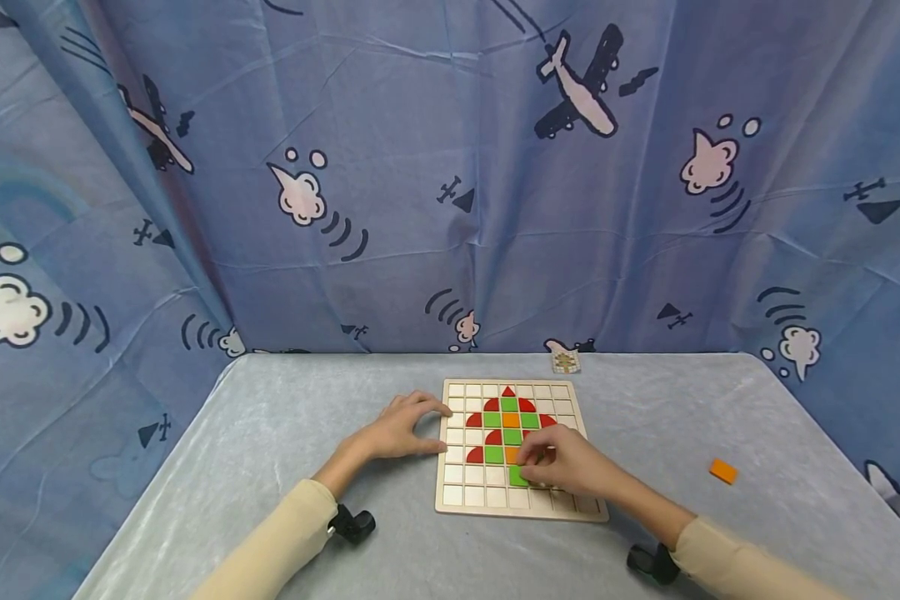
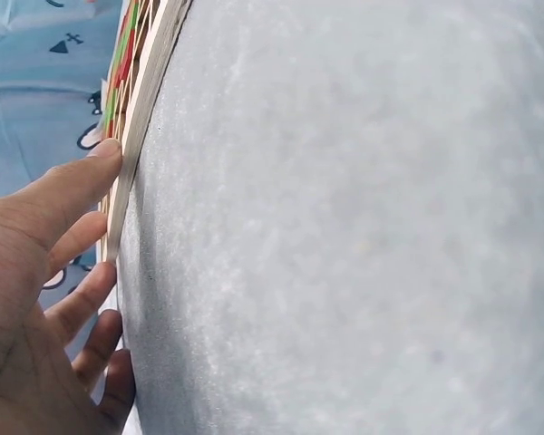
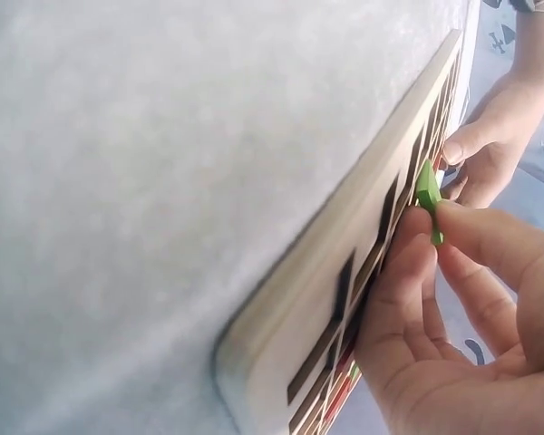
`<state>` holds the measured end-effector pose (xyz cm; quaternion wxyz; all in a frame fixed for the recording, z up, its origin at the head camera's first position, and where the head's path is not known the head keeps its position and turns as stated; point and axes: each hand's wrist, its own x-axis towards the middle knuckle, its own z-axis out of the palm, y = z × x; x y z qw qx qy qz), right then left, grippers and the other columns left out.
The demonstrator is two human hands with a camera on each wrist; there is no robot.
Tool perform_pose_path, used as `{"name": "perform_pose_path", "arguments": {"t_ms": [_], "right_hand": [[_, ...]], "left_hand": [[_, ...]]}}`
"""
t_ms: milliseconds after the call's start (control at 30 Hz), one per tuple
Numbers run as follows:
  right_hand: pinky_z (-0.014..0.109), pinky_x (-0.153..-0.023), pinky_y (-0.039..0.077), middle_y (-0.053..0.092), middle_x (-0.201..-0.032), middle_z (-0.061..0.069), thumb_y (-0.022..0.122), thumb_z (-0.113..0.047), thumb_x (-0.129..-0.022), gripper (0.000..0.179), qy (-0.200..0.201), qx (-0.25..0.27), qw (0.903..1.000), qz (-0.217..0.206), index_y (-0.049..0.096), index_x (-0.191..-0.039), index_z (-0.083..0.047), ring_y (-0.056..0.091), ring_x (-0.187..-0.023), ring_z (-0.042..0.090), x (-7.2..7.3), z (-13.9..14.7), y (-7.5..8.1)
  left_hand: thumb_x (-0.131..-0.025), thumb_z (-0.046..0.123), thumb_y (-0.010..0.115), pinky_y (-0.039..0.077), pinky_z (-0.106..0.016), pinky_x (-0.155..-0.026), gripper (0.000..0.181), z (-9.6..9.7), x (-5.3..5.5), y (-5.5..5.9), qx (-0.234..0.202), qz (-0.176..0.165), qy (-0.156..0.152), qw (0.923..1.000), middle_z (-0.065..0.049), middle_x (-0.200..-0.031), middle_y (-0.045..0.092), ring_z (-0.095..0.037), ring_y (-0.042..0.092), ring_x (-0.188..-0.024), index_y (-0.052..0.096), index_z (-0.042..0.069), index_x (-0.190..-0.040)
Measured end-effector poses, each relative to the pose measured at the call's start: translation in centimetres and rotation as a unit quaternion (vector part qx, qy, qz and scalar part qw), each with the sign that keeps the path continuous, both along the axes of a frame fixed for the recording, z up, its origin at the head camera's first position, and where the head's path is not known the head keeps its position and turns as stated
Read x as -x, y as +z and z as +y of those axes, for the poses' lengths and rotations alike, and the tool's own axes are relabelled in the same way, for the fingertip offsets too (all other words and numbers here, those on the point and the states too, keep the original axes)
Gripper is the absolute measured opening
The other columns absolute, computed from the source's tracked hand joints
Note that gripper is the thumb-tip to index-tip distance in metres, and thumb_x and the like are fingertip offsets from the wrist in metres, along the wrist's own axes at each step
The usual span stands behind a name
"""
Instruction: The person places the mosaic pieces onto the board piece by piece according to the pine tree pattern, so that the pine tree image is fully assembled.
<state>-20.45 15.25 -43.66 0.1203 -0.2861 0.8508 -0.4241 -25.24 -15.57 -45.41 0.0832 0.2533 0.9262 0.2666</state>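
A wooden grid board (image 1: 453,496) lies on the table, with red, green and orange tiles set in its cells in a tree-like pattern. Between thumb and fingers, my right hand (image 1: 566,461) pinches a green square tile (image 3: 426,188) low over the middle of the board. That tile (image 1: 517,476) is tilted in the right wrist view. At the board's left edge, my left hand (image 1: 401,429) rests with thumb and fingertips spread along the rim. The left wrist view shows the left thumb (image 2: 104,149) on the wooden rim (image 2: 127,199).
An orange tile (image 1: 723,471) lies alone on the grey cloth to the right of the board. Behind the board's far edge is a small card with a printed pattern (image 1: 566,360). A blue patterned curtain (image 1: 390,208) hangs behind the table.
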Motion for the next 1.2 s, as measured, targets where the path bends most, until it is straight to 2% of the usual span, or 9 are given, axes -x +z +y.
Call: {"name": "perform_pose_path", "arguments": {"t_ms": [533,700,800,967,1200], "right_hand": [[0.019,-0.064,0.052,0.069,-0.081,0.001,0.077,-0.008,-0.083,0.007,-0.004,-0.030,0.9995,-0.002,0.074,-0.090,-0.009,0.058,-0.071,0.005,0.1,-0.3,0.2],[0.020,-0.062,0.052,0.068,-0.082,0.002,0.076,-0.008,-0.083,0.007,-0.004,-0.027,0.9994,-0.020,0.073,-0.090,-0.006,0.060,-0.071,0.009,0.2,0.1,0.5],[0.020,-0.064,0.053,0.068,-0.084,0.004,0.075,-0.008,-0.084,0.009,-0.001,-0.020,0.9994,-0.028,0.073,-0.092,-0.005,0.060,-0.071,0.009,0.3,0.7,0.6],[0.021,-0.069,0.054,0.069,-0.088,0.005,0.074,-0.011,-0.087,0.012,0.010,0.000,0.9998,-0.017,0.072,-0.097,-0.004,0.060,-0.074,0.006,0.5,2.0,0.6],[0.023,-0.065,0.054,0.070,-0.092,0.007,0.072,-0.016,-0.090,0.016,-0.008,0.006,0.9993,-0.037,0.072,-0.100,-0.004,0.061,-0.074,0.007,0.3,4.2,0.6]], "left_hand": [[-0.085,0.044,0.075,0.035,-0.055,-0.110,0.052,0.0,0.1,0.0,0.007,-0.001,0.000,1.0000,-0.004,-0.146,0.048,-0.031,0.042,-0.131,0.059,0.028,-0.132],[-0.085,0.044,0.075,0.035,-0.055,-0.110,0.052,0.0,0.0,0.2,0.007,-0.003,0.001,1.0000,-0.004,-0.146,0.048,-0.031,0.042,-0.131,0.060,0.028,-0.132],[-0.085,0.043,0.076,0.035,-0.054,-0.110,0.051,0.0,0.0,0.3,0.004,-0.003,0.000,1.0000,-0.004,-0.146,0.049,-0.031,0.042,-0.131,0.060,0.028,-0.131],[-0.085,0.043,0.076,0.035,-0.054,-0.110,0.052,0.0,0.0,0.3,0.003,-0.004,0.000,1.0000,-0.004,-0.146,0.049,-0.031,0.042,-0.131,0.060,0.028,-0.132],[-0.085,0.044,0.075,0.035,-0.055,-0.110,0.052,0.0,0.0,0.0,0.006,-0.003,-0.001,1.0000,-0.005,-0.146,0.048,-0.031,0.042,-0.131,0.059,0.027,-0.132]]}}
